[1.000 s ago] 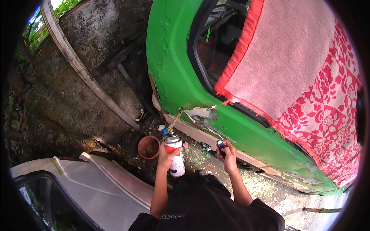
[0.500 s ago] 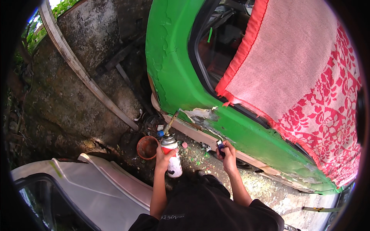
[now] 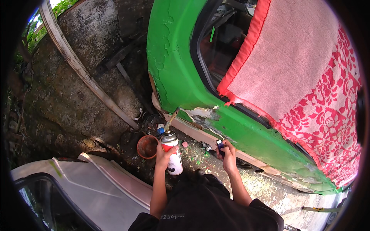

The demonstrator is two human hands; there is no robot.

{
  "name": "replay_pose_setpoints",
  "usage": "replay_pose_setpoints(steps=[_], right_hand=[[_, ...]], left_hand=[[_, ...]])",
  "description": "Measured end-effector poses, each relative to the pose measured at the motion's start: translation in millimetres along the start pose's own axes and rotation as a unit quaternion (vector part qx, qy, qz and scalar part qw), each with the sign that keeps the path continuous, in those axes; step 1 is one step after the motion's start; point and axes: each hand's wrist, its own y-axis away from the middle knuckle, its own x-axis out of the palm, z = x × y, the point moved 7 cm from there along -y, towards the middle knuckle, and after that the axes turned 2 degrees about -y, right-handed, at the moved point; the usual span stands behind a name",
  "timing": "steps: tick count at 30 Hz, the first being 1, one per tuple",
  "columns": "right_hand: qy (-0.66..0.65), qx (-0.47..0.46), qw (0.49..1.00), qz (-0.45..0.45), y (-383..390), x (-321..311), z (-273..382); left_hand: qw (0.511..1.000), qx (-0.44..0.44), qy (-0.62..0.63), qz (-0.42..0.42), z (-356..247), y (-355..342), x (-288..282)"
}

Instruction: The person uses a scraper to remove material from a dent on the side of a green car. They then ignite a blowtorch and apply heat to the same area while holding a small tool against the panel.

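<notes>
My left hand [image 3: 163,154] is wrapped round a white and red gas canister [image 3: 174,161] with a blowtorch head [image 3: 169,122] on top. The torch nozzle points up and to the right, toward a peeled, scorched patch [image 3: 202,114] on the green car body [image 3: 175,92]; no flame shows at its tip. Closed around a small dark blue lighter [image 3: 220,147] with a metal top, my right hand [image 3: 228,154] is held to the right of the canister, close to the car's lower edge.
A pink and red patterned towel [image 3: 293,69] drapes over the green car. An orange-brown bucket [image 3: 147,147] stands on the debris-strewn ground [image 3: 198,156]. At lower left is a grey car body [image 3: 86,184], and a long metal strip [image 3: 83,73] leans along the dirty wall [image 3: 94,27].
The canister in my left hand has shifted very slightly, its base a little up and to the right. My right hand keeps its place with the lighter.
</notes>
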Motion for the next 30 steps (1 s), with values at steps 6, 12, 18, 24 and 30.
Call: replay_pose_setpoints(steps=[6, 12, 18, 24, 30], right_hand=[[-0.016, 0.004, 1.000, 0.005, 3, 0, -2], [-0.012, 0.003, 1.000, -0.004, 4, -3, 1], [-0.010, 0.003, 1.000, -0.005, 2, -4, 2], [-0.009, 0.003, 1.000, 0.000, 2, -1, 4], [-0.010, 0.004, 1.000, -0.002, 3, 0, 5]], left_hand=[[1.000, 0.006, 0.000, 0.009, 4, 0, -1], [0.999, -0.034, -0.004, 0.003, 15, 7, -3], [1.000, 0.008, -0.027, -0.010, 18, -2, -11], [1.000, -0.012, 0.004, 0.017, 3, 3, 4], [0.999, -0.010, 0.011, 0.028, -1, 6, 18]])
